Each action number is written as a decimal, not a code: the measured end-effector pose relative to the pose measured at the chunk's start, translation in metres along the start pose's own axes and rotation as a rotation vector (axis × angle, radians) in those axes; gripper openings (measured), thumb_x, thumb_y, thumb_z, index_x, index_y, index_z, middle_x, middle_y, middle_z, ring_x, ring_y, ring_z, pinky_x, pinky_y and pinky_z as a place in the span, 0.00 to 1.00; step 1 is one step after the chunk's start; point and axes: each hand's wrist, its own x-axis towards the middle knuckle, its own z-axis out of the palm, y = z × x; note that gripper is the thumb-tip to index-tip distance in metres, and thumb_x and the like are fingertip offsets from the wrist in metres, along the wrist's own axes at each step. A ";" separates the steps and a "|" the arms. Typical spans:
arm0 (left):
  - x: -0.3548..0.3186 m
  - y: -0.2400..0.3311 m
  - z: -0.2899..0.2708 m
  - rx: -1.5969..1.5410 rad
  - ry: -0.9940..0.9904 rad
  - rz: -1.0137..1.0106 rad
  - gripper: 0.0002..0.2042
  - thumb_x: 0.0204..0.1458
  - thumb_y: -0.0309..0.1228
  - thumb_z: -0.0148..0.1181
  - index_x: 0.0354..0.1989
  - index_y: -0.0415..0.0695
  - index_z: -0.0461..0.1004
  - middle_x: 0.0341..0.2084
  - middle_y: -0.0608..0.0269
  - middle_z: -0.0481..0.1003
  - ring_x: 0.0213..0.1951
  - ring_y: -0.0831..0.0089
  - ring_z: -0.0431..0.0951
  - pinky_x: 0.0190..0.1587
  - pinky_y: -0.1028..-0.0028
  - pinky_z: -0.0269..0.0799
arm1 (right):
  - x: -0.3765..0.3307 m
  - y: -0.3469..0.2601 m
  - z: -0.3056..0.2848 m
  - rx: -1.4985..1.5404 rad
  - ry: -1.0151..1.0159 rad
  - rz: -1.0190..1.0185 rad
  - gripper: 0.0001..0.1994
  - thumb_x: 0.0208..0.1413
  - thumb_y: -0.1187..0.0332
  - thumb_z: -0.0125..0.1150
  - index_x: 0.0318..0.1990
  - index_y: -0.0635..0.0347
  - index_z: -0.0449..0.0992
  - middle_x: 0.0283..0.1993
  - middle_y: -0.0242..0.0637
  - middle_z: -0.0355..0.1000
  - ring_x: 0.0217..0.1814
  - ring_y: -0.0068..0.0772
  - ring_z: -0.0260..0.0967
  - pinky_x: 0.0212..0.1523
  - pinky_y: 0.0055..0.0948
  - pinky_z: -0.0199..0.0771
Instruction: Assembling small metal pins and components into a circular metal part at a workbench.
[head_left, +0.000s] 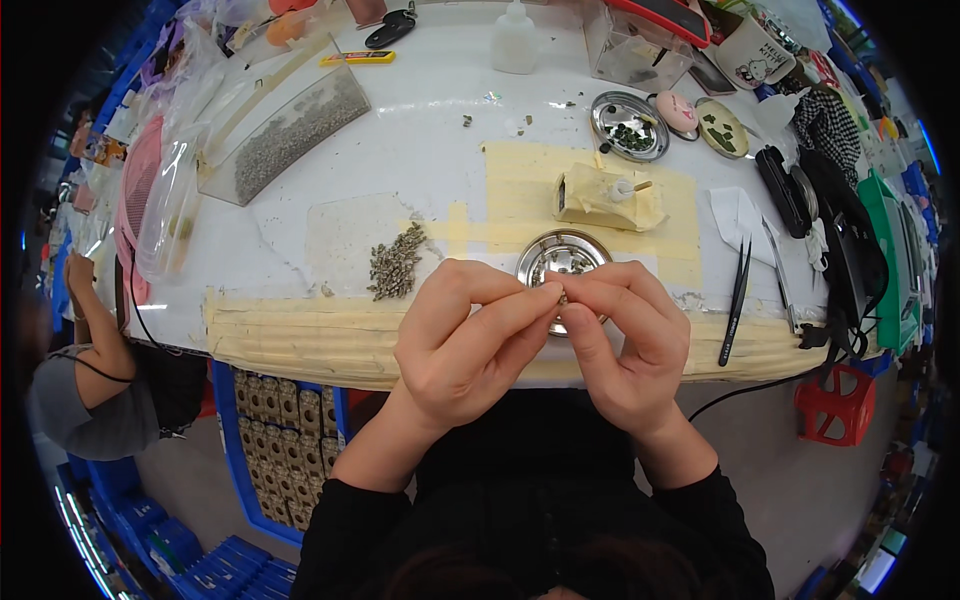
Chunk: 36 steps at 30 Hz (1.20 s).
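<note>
My left hand (467, 338) and my right hand (632, 340) meet fingertip to fingertip above a round metal dish (540, 243). Both pinch at a tiny piece between them, too small to name. Small bits lie in the dish, partly hidden behind my fingers. Left of my left hand is a loose pile of small grey-brown metal parts (396, 264) on the table. Just beyond the dish sits a block wrapped in cream tape (608, 198), with a small whitish nozzle-like piece on top.
Black tweezers (737, 305) lie to the right, beside a white cloth (738, 214). A clear tray of grey parts (290, 140) stands far left, a white squeeze bottle (514, 42) at the back. Metal dishes hold green pieces (630, 136). A blue crate (245, 470) sits below; another person (95, 385) works at left.
</note>
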 end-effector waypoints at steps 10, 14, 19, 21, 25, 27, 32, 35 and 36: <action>-0.002 -0.001 -0.001 -0.051 -0.046 0.038 0.19 0.34 0.15 0.71 0.41 0.36 0.82 0.29 0.62 0.75 0.29 0.68 0.74 0.29 0.72 0.69 | 0.001 0.001 -0.009 0.430 -0.130 0.331 0.05 0.61 0.75 0.59 0.36 0.69 0.78 0.34 0.35 0.73 0.34 0.19 0.68 0.35 0.19 0.68; 0.000 -0.001 -0.002 -0.078 -0.046 0.027 0.19 0.34 0.15 0.71 0.41 0.37 0.82 0.29 0.62 0.75 0.29 0.69 0.74 0.29 0.73 0.69 | 0.001 0.001 -0.010 0.517 -0.161 0.394 0.06 0.63 0.74 0.58 0.38 0.68 0.77 0.35 0.33 0.70 0.35 0.18 0.68 0.36 0.19 0.68; 0.000 -0.001 -0.003 -0.090 -0.042 0.029 0.19 0.35 0.14 0.71 0.41 0.37 0.82 0.28 0.63 0.75 0.29 0.69 0.74 0.29 0.74 0.69 | 0.001 -0.002 -0.008 0.529 -0.139 0.425 0.06 0.63 0.73 0.59 0.38 0.67 0.78 0.34 0.32 0.70 0.34 0.19 0.68 0.35 0.20 0.69; -0.001 -0.001 -0.001 -0.050 -0.012 0.023 0.18 0.36 0.14 0.71 0.40 0.37 0.82 0.28 0.63 0.75 0.28 0.69 0.74 0.28 0.74 0.69 | 0.001 -0.002 -0.007 0.369 -0.090 0.297 0.04 0.60 0.75 0.62 0.38 0.67 0.79 0.33 0.34 0.71 0.33 0.21 0.69 0.34 0.20 0.70; -0.001 -0.001 0.002 0.032 0.010 0.011 0.15 0.37 0.15 0.71 0.37 0.36 0.81 0.28 0.62 0.75 0.28 0.69 0.74 0.28 0.74 0.68 | 0.002 -0.005 -0.004 -0.137 0.048 -0.126 0.09 0.50 0.78 0.69 0.40 0.65 0.82 0.32 0.36 0.72 0.30 0.28 0.70 0.30 0.23 0.70; -0.001 -0.001 0.001 0.029 -0.012 -0.045 0.13 0.39 0.15 0.71 0.36 0.36 0.81 0.27 0.62 0.75 0.28 0.70 0.74 0.29 0.75 0.67 | 0.001 -0.008 -0.002 -0.260 0.062 -0.277 0.13 0.45 0.79 0.71 0.42 0.64 0.83 0.32 0.36 0.73 0.29 0.30 0.70 0.28 0.24 0.70; -0.001 0.001 -0.001 -0.001 -0.019 -0.132 0.11 0.40 0.15 0.70 0.35 0.36 0.81 0.27 0.61 0.75 0.29 0.72 0.74 0.30 0.76 0.67 | -0.001 -0.003 0.002 -0.338 0.072 -0.336 0.17 0.43 0.79 0.72 0.44 0.64 0.83 0.33 0.35 0.73 0.30 0.31 0.71 0.28 0.25 0.71; -0.001 0.002 -0.002 -0.029 -0.011 -0.137 0.11 0.41 0.15 0.70 0.35 0.36 0.81 0.28 0.61 0.75 0.28 0.73 0.74 0.30 0.77 0.68 | -0.002 -0.002 0.000 -0.227 0.039 -0.166 0.16 0.46 0.80 0.70 0.45 0.64 0.82 0.34 0.37 0.74 0.31 0.30 0.72 0.29 0.24 0.71; -0.001 0.000 -0.002 -0.031 -0.012 -0.106 0.11 0.41 0.14 0.70 0.35 0.36 0.81 0.28 0.61 0.75 0.28 0.73 0.74 0.30 0.77 0.68 | -0.002 -0.002 -0.001 -0.167 0.016 -0.087 0.16 0.47 0.80 0.70 0.46 0.64 0.82 0.35 0.38 0.74 0.31 0.30 0.72 0.30 0.24 0.71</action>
